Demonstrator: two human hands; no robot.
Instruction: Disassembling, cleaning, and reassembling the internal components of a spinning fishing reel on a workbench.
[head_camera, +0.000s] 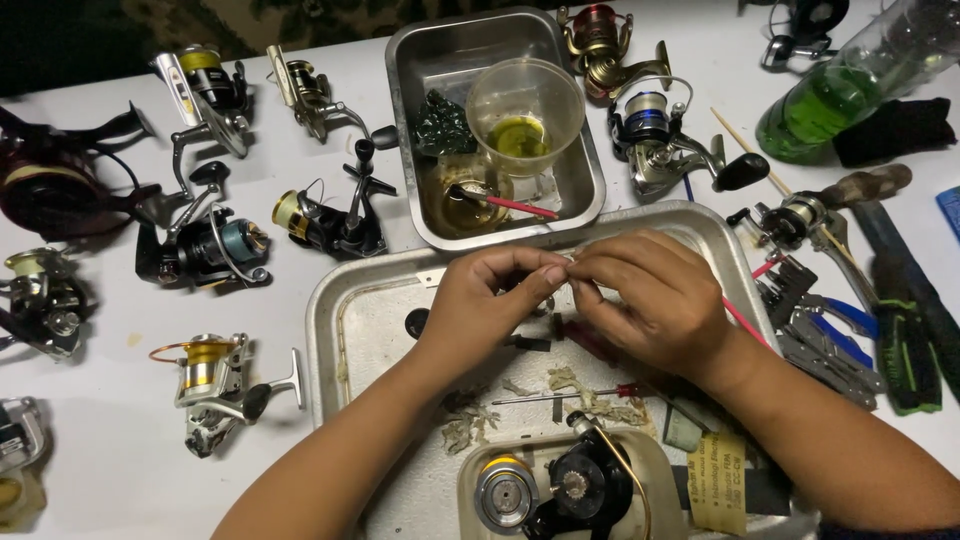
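A large metal tray (330, 330) sat on the white bench (120, 470), directly below the person, and everything else was arranged around it. Inside the tray lay scraps of torn paper (570, 385), a thin screwdriver with a red grip (570, 396) and, at the near edge, an opened fishing reel body (590, 485) showing a small gear. Beyond the tray's far edge stood a smaller, deeper steel pan (410, 110) — it held a clear plastic cup (525, 115) with a little yellow liquid, a dark green clump (443, 125) and a small glass jar with a red-handled brush (480, 200) resting in it. Left of the tray, several spinning reels (215, 380) were scattered across the bench. Right of the tray lay pliers (830, 335) and, farther off, a plastic bottle of green liquid (850, 85) on its side.

Both forearms reached in from the near edge and met above the tray's middle. The left hand (490, 300) and right hand (650, 295) were pressed fingertip to fingertip, pinching a tiny pale part (567, 262) between them — too small to identify.
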